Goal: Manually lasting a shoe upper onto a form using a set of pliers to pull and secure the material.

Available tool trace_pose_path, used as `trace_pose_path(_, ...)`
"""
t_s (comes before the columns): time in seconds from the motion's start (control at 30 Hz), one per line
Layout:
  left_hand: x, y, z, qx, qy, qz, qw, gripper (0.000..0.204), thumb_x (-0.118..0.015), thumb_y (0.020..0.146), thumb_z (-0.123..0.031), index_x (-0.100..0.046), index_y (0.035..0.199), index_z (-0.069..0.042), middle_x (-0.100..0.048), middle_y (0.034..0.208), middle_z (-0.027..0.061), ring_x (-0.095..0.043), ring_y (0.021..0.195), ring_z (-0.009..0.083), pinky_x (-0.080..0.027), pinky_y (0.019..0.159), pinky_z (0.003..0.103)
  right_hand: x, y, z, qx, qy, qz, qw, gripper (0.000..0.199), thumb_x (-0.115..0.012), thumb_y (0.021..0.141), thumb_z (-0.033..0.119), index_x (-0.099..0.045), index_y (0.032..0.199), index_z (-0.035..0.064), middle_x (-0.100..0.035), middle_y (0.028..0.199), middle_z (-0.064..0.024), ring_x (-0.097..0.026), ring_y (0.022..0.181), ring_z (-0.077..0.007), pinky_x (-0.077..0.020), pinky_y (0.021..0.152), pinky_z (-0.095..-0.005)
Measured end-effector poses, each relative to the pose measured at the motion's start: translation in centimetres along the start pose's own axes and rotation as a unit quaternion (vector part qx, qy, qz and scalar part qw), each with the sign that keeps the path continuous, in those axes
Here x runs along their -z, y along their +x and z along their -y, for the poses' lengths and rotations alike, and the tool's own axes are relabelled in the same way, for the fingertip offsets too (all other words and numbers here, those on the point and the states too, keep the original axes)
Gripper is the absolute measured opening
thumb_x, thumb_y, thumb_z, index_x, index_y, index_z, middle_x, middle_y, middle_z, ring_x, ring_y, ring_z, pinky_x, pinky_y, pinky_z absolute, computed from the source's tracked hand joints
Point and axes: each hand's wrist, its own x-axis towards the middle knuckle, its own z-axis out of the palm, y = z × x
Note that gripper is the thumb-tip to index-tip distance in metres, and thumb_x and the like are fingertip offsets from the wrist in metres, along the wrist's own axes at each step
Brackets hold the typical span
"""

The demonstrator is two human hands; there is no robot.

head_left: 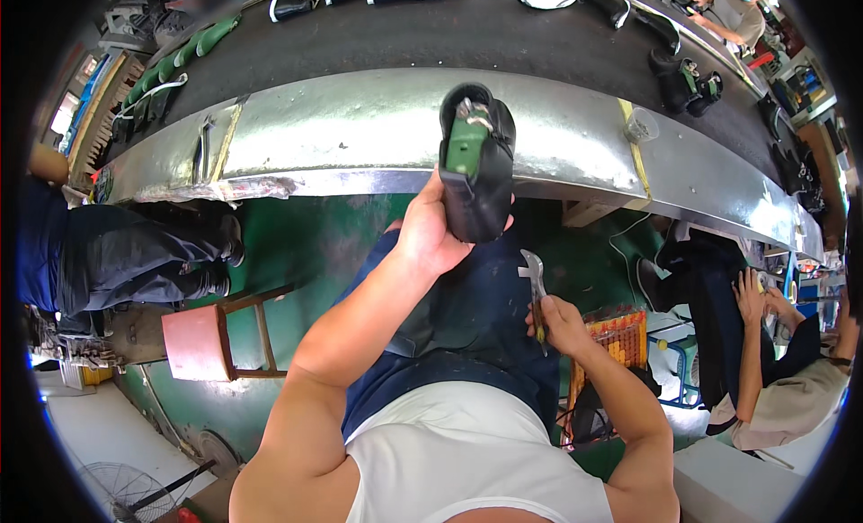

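Apparently for steadiness, left hand [424, 232] has fingers clasped under black leather shoe [481, 204] holding green form [465, 147], at silver metal table's [342, 118] near edge; right hand [564, 326] grips curved-headed silver metal tool [537, 273] by its handle, on table's near side.

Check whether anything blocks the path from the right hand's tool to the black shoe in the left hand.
Nothing visible does. The right hand holds the metal-headed tool over the dark trousers, apart from the black shoe, which the left hand holds. Only trousers and green floor show behind the gap.
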Motion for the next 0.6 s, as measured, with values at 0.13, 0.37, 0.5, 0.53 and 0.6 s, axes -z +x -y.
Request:
trace_pose_path(0.13,-1.4,3.6,-3.2,-0.039,-0.01,0.002,0.999,0.062,-0.028,0.105,-0.053,-0.043,0.142,-0.004,-0.061,0.125,0.0183,-0.062,0.113,0.033,-0.049,0.097,0.053,0.3,-0.3,3.8,0.045,-0.099,-0.004,0.994,0.042,-0.043,0.106,0.038,-0.06,0.102,-0.0003,-0.067,0.082,-0.0097,-0.067,0.072,-0.0183,-0.0511,0.066,-0.0322)
trace_pose_path(0.37,2.7,3.2,-1.7,-0.399,0.767,-0.049,0.5,0.101,-0.075,0.084,-0.023,-0.008,0.153,0.007,-0.049,0.137,0.0319,-0.052,0.128,0.0398,-0.044,0.104,0.043,1.7,2.6,13.8,0.291,-0.449,-0.185,0.824,0.029,-0.071,0.088,0.03,-0.062,0.102,0.0052,-0.066,0.085,-0.0134,-0.064,0.077,-0.0357,-0.0493,0.071,-0.045)
trace_pose_path(0.5,1.4,6.6,-4.0,-0.343,0.745,-0.072,0.568,0.082,-0.074,0.085,-0.023,-0.028,0.147,0.003,-0.061,0.121,0.0293,-0.062,0.11,0.044,-0.05,0.094,0.044,5.1,8.1,16.7,0.433,-0.547,-0.268,0.665,0.038,-0.077,0.079,0.026,-0.058,0.104,0.0043,-0.063,0.093,-0.0136,-0.059,0.087,-0.0342,-0.0431,0.081,-0.0448)
trace_pose_path(0.53,0.4,7.4,-5.0,-0.28,0.745,-0.063,0.602,0.076,-0.074,0.085,-0.024,-0.034,0.144,0.002,-0.061,0.12,0.0291,-0.061,0.11,0.0447,-0.05,0.095,0.044,5.8,9.4,17.7,0.433,-0.559,-0.267,0.655,0.039,-0.077,0.079,0.025,-0.057,0.105,0.0039,-0.063,0.094,-0.014,-0.059,0.088,-0.0342,-0.0429,0.082,-0.045)
trace_pose_path(0.6,-0.5,11.0,-6.8,-0.269,0.766,-0.061,0.58,0.073,-0.073,0.086,-0.024,-0.036,0.143,0.001,-0.063,0.118,0.0283,-0.061,0.109,0.0443,-0.05,0.094,0.045,7.5,12.0,18.8,0.41,-0.582,-0.264,0.651,0.041,-0.078,0.077,0.022,-0.057,0.106,0.0033,-0.063,0.098,-0.0142,-0.059,0.093,-0.0347,-0.0425,0.085,-0.045)
